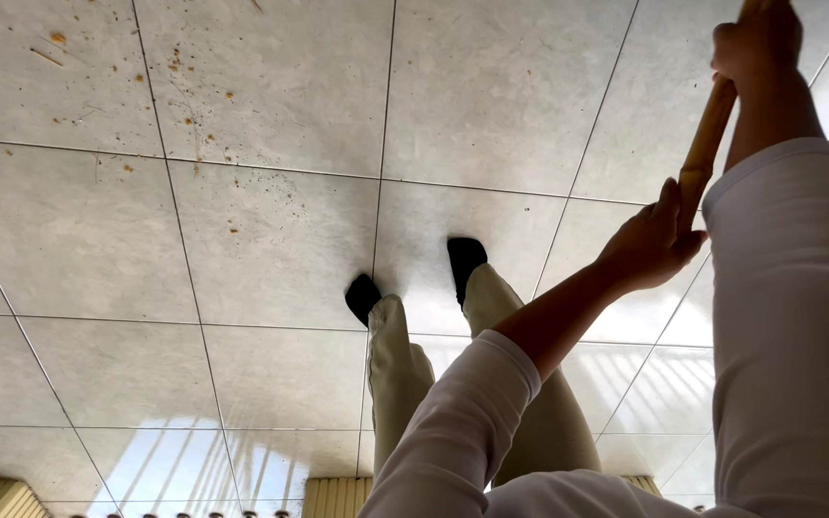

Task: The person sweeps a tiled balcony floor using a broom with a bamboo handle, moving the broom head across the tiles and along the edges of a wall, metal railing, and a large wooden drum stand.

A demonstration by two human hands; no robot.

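The person is gripping a wooden broom handle (705,144), left hand (652,242) clamped low, right hand (756,40) clamped higher, over the tiled floor (271,230). Sweeping well probably means steady strokes drawing the scattered crumbs (179,62) at the floor's far left inward.

Daylight glares white off the tiled floor (271,230) below the left hand (652,242) and beside the right hand (758,40), both backlit and dark. Focus is fairly sharp; tile lines bend toward the edges.
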